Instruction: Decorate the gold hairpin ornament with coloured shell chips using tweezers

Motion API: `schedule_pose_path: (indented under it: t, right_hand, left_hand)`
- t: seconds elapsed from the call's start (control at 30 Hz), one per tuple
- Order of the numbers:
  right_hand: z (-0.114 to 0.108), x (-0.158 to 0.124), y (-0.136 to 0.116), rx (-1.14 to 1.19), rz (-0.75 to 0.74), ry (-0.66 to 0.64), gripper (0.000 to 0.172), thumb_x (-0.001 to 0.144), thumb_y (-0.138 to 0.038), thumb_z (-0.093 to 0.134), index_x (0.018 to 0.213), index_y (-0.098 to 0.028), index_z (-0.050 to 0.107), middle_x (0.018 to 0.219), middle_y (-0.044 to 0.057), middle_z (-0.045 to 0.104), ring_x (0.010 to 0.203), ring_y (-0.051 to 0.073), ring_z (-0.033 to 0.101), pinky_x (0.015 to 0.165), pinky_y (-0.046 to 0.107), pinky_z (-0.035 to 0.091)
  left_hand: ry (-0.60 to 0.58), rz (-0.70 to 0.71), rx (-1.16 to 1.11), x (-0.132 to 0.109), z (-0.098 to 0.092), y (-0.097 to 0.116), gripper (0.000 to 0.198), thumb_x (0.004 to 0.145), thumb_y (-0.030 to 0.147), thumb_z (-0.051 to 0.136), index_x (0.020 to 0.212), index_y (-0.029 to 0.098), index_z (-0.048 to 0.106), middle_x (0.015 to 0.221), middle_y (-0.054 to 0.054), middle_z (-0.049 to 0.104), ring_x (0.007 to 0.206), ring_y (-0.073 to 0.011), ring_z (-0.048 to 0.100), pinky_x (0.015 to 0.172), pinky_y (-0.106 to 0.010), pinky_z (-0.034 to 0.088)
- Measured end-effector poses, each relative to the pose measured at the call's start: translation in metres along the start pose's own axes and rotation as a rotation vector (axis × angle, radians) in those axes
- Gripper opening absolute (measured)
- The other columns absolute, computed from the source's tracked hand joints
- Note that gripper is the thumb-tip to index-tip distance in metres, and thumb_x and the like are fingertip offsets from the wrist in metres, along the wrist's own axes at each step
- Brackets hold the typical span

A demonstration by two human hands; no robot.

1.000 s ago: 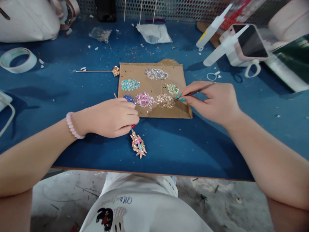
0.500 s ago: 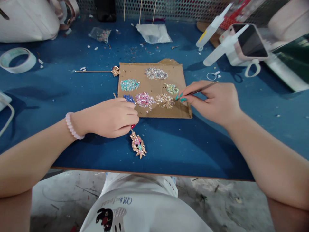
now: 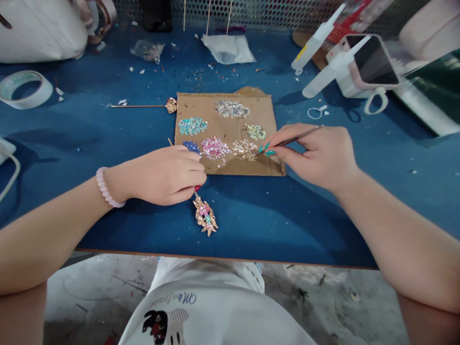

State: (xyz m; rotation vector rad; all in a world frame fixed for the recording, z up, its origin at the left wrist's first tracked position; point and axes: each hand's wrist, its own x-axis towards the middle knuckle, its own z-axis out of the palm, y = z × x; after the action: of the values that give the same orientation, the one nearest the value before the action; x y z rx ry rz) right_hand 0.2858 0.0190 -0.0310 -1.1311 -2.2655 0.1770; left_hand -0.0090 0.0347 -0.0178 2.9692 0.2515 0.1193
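My left hand (image 3: 170,175) is closed round the stem of a gold hairpin (image 3: 205,216). Its ornate head, set with pink and turquoise stones, points toward the table's front edge. My right hand (image 3: 312,153) pinches dark tweezers (image 3: 300,134), their tips at the champagne-coloured rhinestones (image 3: 245,150). These lie on a cardboard sheet (image 3: 223,168) beside heaps of pink rhinestones (image 3: 214,148), blue rhinestones (image 3: 191,146), turquoise rhinestones (image 3: 193,126), silver rhinestones (image 3: 232,109) and pale green rhinestones (image 3: 256,132). Whether a stone is between the tips is too small to tell.
Left of the cardboard lies another gold hairpin (image 3: 143,106). A tape roll (image 3: 27,101) is at far left. Two glue bottles (image 3: 325,76) stand tilted at back right near a white device (image 3: 366,64). Small plastic bags (image 3: 230,49) and a phone (image 3: 156,15) lie at the back.
My right hand and the tweezers have shifted very slightly down and left, tips still at the champagne-coloured heap. My left hand and the hairpin stay practically in place.
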Motion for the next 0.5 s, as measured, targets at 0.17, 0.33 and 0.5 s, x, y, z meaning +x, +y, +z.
schedule_pose_path:
  t: [0.17, 0.33, 0.5]
  right_hand:
    - [0.0019, -0.0016, -0.008, -0.002, -0.04, -0.027, 0.011, 0.089, -0.022, 0.057, 0.083, -0.029, 0.063, 0.086, -0.004, 0.074, 0.08, 0.02, 0.072, 0.065, 0.034, 0.055]
    - [0.0047, -0.0015, -0.0105, 0.008, -0.109, -0.017, 0.008, 0.088, -0.022, 0.059, 0.083, -0.027, 0.063, 0.083, -0.004, 0.074, 0.079, 0.018, 0.072, 0.066, 0.029, 0.055]
    - [0.0049, -0.0023, -0.0104, 0.002, -0.117, -0.01, 0.008, 0.087, -0.021, 0.06, 0.083, -0.026, 0.063, 0.083, -0.004, 0.074, 0.08, 0.017, 0.072, 0.067, 0.027, 0.054]
  left_hand:
    - [-0.009, 0.002, -0.004, 0.0002, -0.0009, -0.0001, 0.024, 0.093, 0.018, 0.038, 0.073, 0.018, 0.05, 0.069, -0.002, 0.054, 0.065, -0.017, 0.043, 0.069, -0.032, 0.031]
    - [-0.015, 0.003, -0.01, 0.0004, -0.0023, -0.0001, 0.024, 0.094, 0.019, 0.037, 0.073, 0.018, 0.05, 0.07, -0.002, 0.055, 0.065, -0.017, 0.042, 0.069, -0.032, 0.032]
    - [-0.019, 0.002, -0.014, -0.0002, -0.0015, -0.0001, 0.024, 0.094, 0.019, 0.038, 0.074, 0.018, 0.051, 0.071, -0.003, 0.056, 0.065, -0.017, 0.043, 0.069, -0.032, 0.032]
